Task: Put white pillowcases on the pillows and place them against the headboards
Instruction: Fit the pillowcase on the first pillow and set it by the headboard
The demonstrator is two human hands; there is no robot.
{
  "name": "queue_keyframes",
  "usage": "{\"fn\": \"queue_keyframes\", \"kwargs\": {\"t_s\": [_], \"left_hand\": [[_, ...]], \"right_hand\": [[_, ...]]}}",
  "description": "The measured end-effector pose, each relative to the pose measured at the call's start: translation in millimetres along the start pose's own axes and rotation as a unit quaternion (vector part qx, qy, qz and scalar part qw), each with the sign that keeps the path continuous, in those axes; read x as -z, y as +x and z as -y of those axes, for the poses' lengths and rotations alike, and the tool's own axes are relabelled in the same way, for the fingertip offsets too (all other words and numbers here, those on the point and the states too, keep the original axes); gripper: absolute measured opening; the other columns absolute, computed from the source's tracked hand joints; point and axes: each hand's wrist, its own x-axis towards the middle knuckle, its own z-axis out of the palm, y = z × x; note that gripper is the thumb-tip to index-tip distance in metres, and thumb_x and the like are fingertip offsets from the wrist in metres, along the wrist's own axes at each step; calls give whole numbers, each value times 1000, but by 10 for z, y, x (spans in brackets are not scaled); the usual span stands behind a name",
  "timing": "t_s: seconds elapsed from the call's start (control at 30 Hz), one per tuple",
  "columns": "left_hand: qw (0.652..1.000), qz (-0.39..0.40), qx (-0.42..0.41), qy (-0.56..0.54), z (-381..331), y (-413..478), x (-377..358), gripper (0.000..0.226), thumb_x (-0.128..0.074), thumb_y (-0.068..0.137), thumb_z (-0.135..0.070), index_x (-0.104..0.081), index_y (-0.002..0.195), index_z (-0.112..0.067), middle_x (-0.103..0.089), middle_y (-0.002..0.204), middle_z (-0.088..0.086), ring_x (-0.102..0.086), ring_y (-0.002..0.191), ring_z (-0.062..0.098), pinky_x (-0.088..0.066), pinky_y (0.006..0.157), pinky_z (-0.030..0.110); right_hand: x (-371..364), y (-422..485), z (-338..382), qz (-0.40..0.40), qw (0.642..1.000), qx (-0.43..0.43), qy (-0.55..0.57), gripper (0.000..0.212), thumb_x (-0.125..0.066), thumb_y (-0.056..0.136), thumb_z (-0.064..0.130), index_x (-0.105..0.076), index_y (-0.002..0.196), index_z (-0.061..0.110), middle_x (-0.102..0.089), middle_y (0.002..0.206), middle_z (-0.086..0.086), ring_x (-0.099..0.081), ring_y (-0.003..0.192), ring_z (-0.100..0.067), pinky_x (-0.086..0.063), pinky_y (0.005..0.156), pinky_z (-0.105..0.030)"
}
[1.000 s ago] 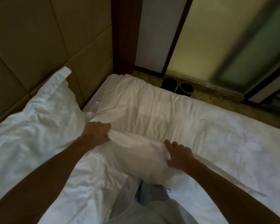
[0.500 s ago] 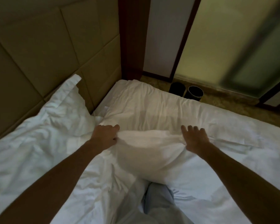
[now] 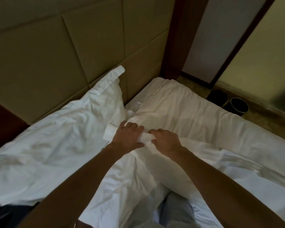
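One pillow (image 3: 56, 137) leans on the headboard (image 3: 72, 55) at left; a second pillow (image 3: 155, 168) lies right of it on the bed (image 3: 212, 122); two bins (image 3: 237, 106) stand on the floor (image 3: 273, 124) behind.

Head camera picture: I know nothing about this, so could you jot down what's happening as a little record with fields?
place: bed with a white sheet, by a padded headboard
left hand: grips a folded edge of the white pillowcase
right hand: pinches the same edge, close beside the left hand
pillow: white, leaning against the headboard, left of the hands
floor: two dark round bins beyond the bed
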Motion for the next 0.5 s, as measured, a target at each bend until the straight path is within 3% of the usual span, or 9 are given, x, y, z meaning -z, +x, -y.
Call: {"fn": "queue_keyframes", "kwargs": {"t_s": [0.13,0.2,0.27,0.37,0.43,0.5], "left_hand": [[998,-53,20,6,475,-219,54,57,-50,87,-66,-53,127,-26,-67,108,0,-62,103,22,-35,108,46],[997,-74,30,-6,707,-300,75,41,-46,93,-56,-61,115,-25,-70,89,-1,-66,87,22,-43,97,42],[996,-74,39,-42,863,-340,110,43,-39,95,-54,-69,101,-23,-70,76,-1,-66,72,22,-47,81,36],[981,-47,87,-164,927,-363,174,47,-38,93,-66,-67,103,-31,-70,83,-9,-65,76,11,-51,73,30],[965,-32,132,-222,914,-347,182,44,-41,91,-72,-65,103,-36,-69,88,-15,-62,82,3,-51,75,25],[953,-18,149,-262,888,-314,193,47,-37,92,-70,-66,103,-35,-70,93,-14,-64,87,5,-53,80,28]], "right_hand": [[-66,106,6,-20,999,-15,-33,36,-55,95,33,-51,131,31,-66,103,1,-67,96,-22,-51,75,-34],[-76,161,-18,-27,999,-21,-40,36,-55,95,30,-51,131,31,-67,103,1,-67,95,-22,-51,74,-33],[-71,207,-56,-23,998,-27,-42,35,-54,96,28,-52,131,31,-67,105,2,-67,97,-22,-51,76,-33],[-51,234,-129,-1,999,-32,-30,35,-52,98,30,-51,132,30,-67,112,1,-65,105,-22,-51,83,-35],[-44,222,-169,1,999,-37,-23,35,-51,98,30,-51,133,30,-66,115,1,-64,107,-22,-51,85,-35],[-38,202,-192,1,999,-42,-23,36,-51,98,30,-50,134,30,-66,116,1,-64,108,-22,-51,86,-36]]}}
